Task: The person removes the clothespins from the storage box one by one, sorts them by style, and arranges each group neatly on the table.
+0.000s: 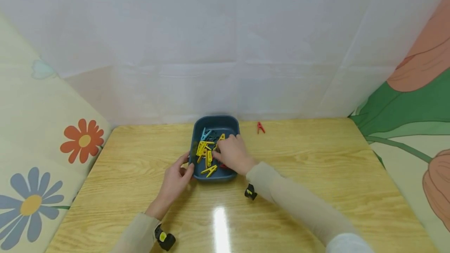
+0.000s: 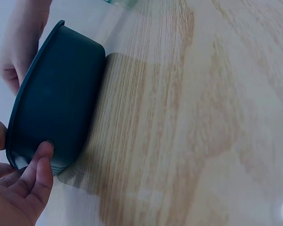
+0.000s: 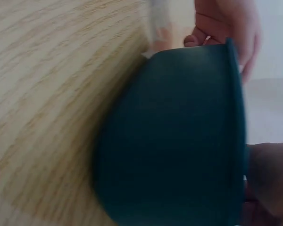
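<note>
A dark blue plastic basin [image 1: 216, 118] stands on the table with several yellow clothespins [image 1: 209, 171] and a light blue clothespin [image 1: 205, 134] inside. My left hand [image 1: 176, 178] grips its near left side. The left wrist view shows the fingers [image 2: 46, 155] against the basin's outer wall [image 2: 61, 89]. Reaching over the right rim, my right hand [image 1: 233, 154] is down among the clothespins. A bit of red shows under that hand. In the right wrist view the basin wall [image 3: 174, 127] hides its fingertips, so I cannot tell whether they hold a clothespin.
A red clothespin [image 1: 260, 127] lies on the wooden table [image 1: 316, 159] to the right of the basin, near the back edge. A white sheet [image 1: 218, 50] hangs behind the table. Flower-patterned cloth [image 1: 84, 141] borders both sides.
</note>
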### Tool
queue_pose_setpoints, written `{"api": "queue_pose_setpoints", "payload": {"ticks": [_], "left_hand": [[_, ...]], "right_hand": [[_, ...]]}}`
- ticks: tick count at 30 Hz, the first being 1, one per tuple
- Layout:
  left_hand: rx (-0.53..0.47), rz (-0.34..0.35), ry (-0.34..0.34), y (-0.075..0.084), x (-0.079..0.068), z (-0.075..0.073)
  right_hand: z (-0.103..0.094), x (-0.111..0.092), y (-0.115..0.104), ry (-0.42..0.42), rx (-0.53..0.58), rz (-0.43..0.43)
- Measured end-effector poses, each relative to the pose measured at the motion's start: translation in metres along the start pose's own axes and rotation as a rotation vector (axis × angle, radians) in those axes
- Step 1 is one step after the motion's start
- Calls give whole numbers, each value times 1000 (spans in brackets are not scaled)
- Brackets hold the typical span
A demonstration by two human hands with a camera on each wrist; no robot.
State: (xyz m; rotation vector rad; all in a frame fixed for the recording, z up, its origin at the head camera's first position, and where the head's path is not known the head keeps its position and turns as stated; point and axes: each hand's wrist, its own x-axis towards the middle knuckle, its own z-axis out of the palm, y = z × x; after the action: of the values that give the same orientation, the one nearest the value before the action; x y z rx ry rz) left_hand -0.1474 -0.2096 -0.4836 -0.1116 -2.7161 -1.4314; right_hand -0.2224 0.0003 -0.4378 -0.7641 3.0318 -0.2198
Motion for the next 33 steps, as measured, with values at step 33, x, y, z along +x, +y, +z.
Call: {"api": "queue_pose_setpoints", "payload": {"ticks": [33], "left_hand": [[12, -13, -4, 4, -2, -1]], "right_hand": [[16, 5, -3, -88, -85, -8]]}}
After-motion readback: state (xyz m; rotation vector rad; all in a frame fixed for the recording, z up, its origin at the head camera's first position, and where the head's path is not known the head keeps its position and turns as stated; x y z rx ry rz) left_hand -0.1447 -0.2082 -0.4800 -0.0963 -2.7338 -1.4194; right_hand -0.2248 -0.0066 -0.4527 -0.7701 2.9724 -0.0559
